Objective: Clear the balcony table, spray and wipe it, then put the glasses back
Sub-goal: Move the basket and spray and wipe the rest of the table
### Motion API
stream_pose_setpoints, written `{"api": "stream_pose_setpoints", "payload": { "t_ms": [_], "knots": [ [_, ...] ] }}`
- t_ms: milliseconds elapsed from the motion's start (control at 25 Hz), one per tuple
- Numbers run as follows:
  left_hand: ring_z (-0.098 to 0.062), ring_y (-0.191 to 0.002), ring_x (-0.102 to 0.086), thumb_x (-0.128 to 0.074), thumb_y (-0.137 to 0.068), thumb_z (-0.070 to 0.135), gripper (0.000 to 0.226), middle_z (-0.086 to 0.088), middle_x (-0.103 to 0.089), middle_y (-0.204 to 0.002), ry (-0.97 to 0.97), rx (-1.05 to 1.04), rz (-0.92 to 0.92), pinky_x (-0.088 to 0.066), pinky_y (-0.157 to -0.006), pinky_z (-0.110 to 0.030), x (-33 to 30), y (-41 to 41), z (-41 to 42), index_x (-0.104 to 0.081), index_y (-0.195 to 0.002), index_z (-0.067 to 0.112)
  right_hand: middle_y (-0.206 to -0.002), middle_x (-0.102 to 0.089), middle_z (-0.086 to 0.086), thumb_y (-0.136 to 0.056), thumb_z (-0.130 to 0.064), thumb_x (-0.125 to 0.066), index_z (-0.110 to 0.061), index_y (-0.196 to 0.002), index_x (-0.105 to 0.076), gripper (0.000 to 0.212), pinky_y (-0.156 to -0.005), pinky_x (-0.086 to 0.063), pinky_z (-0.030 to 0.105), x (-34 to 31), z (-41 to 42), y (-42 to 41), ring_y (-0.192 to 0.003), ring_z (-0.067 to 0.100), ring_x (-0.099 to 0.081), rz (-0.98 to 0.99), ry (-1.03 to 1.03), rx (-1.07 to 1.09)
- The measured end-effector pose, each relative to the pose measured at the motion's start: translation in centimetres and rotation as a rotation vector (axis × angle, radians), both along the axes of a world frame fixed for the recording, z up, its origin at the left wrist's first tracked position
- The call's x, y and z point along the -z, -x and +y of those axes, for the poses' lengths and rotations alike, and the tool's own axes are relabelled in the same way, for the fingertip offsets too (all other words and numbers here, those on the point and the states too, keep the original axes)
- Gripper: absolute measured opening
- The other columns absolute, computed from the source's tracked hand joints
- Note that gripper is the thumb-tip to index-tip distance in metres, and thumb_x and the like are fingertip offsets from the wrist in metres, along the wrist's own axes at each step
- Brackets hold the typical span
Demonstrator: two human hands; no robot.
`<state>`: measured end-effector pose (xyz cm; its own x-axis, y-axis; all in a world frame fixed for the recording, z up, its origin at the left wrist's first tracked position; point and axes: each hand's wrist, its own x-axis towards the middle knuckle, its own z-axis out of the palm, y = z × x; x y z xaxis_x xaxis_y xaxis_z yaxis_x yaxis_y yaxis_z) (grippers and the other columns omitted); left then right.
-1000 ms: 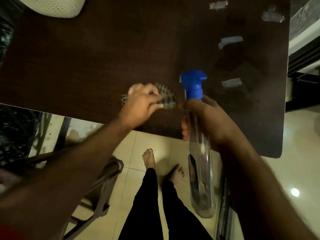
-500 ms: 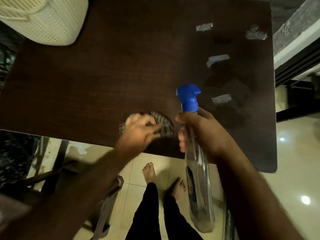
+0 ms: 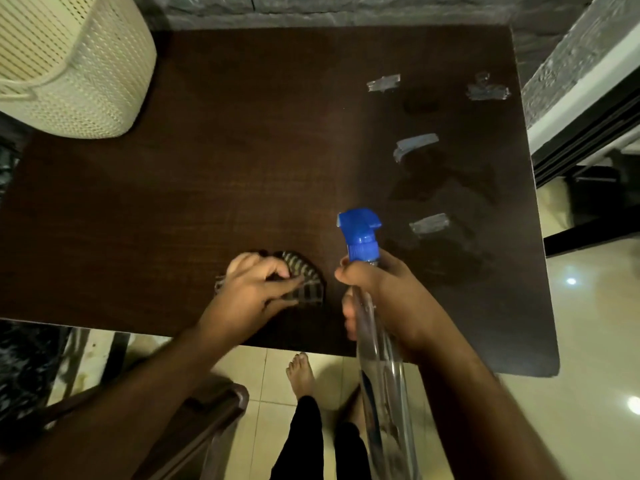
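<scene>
**Two hands, one table: the wipe is under way**

Most of the view is the dark wooden table [image 3: 207, 185], bare of glasses; they are nowhere in sight, so the clearing step looks done. Darker, wet-looking patches lie on its right half among several strips of grey tape [image 3: 429, 223]. A cream woven basket [image 3: 69, 64] overlaps the table's far left corner; whether it rests on the top or stands beside it cannot be told.

Next in size is the clear spray bottle [image 3: 377, 348] with its blue trigger head, held upright over the near edge. The right hand [image 3: 384, 299] is wrapped round its neck just below the head, fingers curled tight.

Smaller is the checked cloth [image 3: 304, 282], bunched on the table near the front edge. The left hand [image 3: 252, 289] lies on top of it, fingers bent and pressing it down.

By my reading this is the spray-and-wipe step. The next move calls for carrying the cloth across to the wet patches on the right, with the bottle kept out of its path or set down.
</scene>
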<state>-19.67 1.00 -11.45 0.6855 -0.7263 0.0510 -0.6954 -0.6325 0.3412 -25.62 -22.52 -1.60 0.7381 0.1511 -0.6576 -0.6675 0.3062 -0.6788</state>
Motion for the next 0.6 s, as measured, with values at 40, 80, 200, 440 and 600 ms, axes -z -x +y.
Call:
{"api": "stream_pose_setpoints", "payload": {
  "t_ms": [40, 80, 200, 440, 600],
  "knots": [
    [-0.020, -0.091, -0.051, -0.053, -0.084, 0.045, 0.035, 0.002, -0.059, -0.100, 0.013, -0.048, -0.023, -0.031, -0.088, -0.035, 0.3, -1.8, -1.3, -0.071, -0.108, 0.026, -0.063, -0.053, 0.005, -0.089, -0.018, -0.062, -0.015, -0.102, -0.054, 0.016, -0.053, -0.047, 0.031, -0.1, 0.0, -0.5, -0.052, 0.016, -0.052, 0.001, -0.007, 0.011],
    [-0.021, -0.090, -0.053, -0.054, -0.083, 0.047, 0.037, 0.002, -0.059, -0.099, 0.021, -0.105, -0.029, -0.032, -0.088, -0.036, 0.4, -3.5, -2.5, -0.071, -0.109, 0.025, -0.064, -0.053, 0.005, -0.089, -0.018, -0.062, -0.015, -0.102, -0.054, 0.016, -0.053, -0.047, 0.031, -0.3, 0.0, -1.0, -0.052, 0.016, -0.053, 0.000, -0.008, 0.016],
    [-0.023, -0.090, -0.055, -0.057, -0.083, 0.049, 0.039, 0.003, -0.059, -0.097, 0.046, -0.256, -0.032, -0.033, -0.089, -0.039, 0.7, -8.1, -4.8, -0.072, -0.109, 0.024, -0.065, -0.055, 0.007, -0.087, -0.021, -0.064, -0.018, -0.102, -0.055, 0.018, -0.056, -0.047, 0.034, -0.8, -0.1, -2.5, -0.053, 0.017, -0.053, -0.023, 0.022, 0.021],
    [-0.023, -0.099, -0.052, -0.066, -0.085, 0.040, 0.034, 0.000, -0.058, -0.103, 0.067, -0.434, -0.025, -0.029, -0.093, -0.038, 0.9, -14.6, -7.2, -0.070, -0.111, 0.020, -0.065, -0.056, 0.008, -0.088, -0.021, -0.063, -0.018, -0.107, -0.053, 0.023, -0.056, -0.048, 0.033, -0.5, -1.0, -5.2, -0.054, 0.019, -0.054, -0.028, 0.005, 0.054],
    [-0.024, -0.100, -0.052, -0.064, -0.086, 0.040, 0.034, -0.001, -0.058, -0.104, 0.066, -0.410, -0.051, -0.031, -0.094, -0.040, 1.3, -18.5, -8.1, -0.070, -0.112, 0.019, -0.064, -0.057, 0.005, -0.087, -0.023, -0.065, -0.020, -0.113, -0.053, 0.029, -0.056, -0.049, 0.034, 0.4, -1.5, -7.3, -0.054, 0.017, -0.055, 0.000, -0.005, 0.045]
  ]
}}
